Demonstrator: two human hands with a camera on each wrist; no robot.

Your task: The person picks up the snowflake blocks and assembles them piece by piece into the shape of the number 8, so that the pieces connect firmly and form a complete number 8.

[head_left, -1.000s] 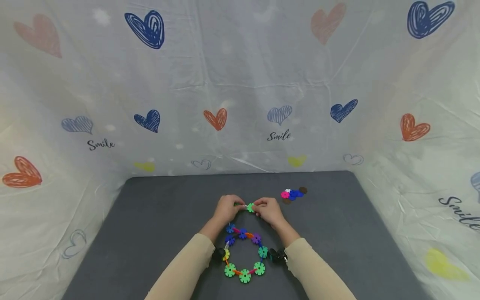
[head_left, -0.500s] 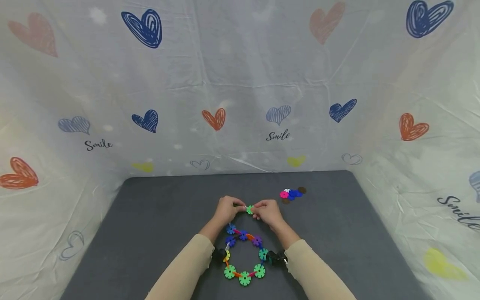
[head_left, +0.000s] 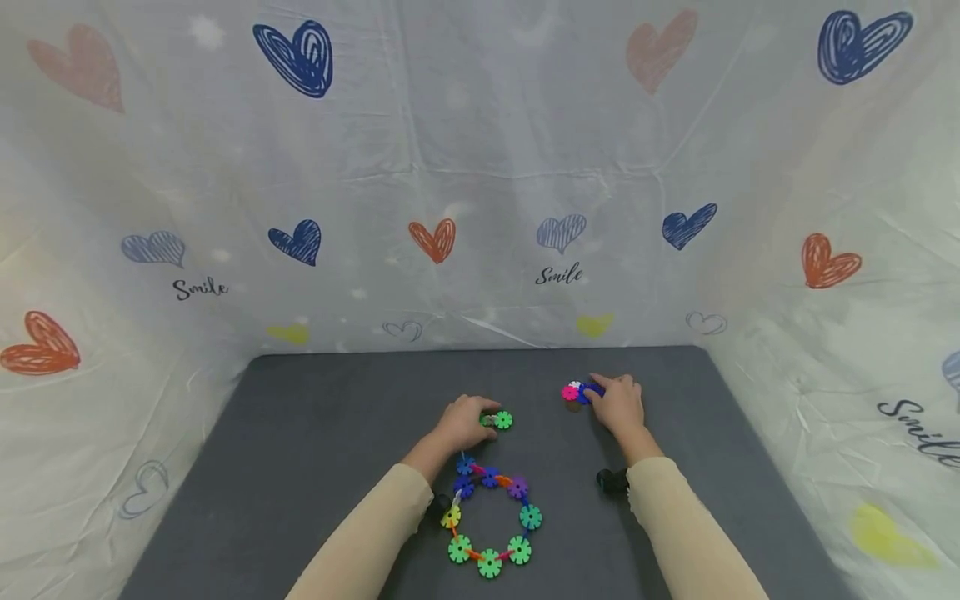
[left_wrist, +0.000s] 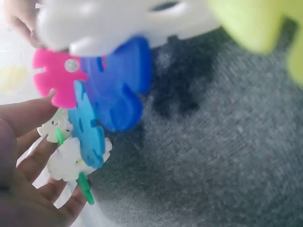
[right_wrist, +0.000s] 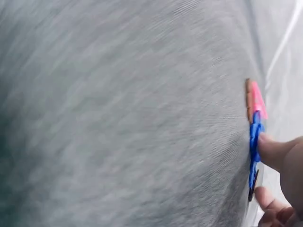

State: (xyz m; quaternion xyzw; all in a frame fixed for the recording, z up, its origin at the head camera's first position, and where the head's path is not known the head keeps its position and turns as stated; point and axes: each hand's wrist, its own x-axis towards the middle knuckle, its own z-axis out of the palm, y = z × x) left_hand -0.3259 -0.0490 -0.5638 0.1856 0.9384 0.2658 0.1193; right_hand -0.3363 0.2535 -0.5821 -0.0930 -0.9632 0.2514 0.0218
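A chain of notched plastic snowflake discs [head_left: 490,566] lies on the dark table, looped into a ring in the head view. Its upper end runs up to my left hand [head_left: 460,425], whose thumb and fingers hold white and green discs there; one green disc [head_left: 503,420] sticks out past the fingertips. The left wrist view shows the thumb beside a white disc [left_wrist: 66,158] and a light blue one [left_wrist: 86,127]. At the small loose pile my right hand [head_left: 621,406] has its thumb on blue discs [right_wrist: 255,142], fingers spread.
Around the right hand's pile lie a pink disc [head_left: 570,392], a white disc [head_left: 575,385] and a brown disc [head_left: 573,407]. Behind the dark table [head_left: 337,433] hangs a white cloth [head_left: 480,167] printed with hearts. Black wrist cameras sit at both sleeves.
My right hand has let go of the green disc and moved right and away to the loose pile. My left hand stays near its place, still holding the chain's end.
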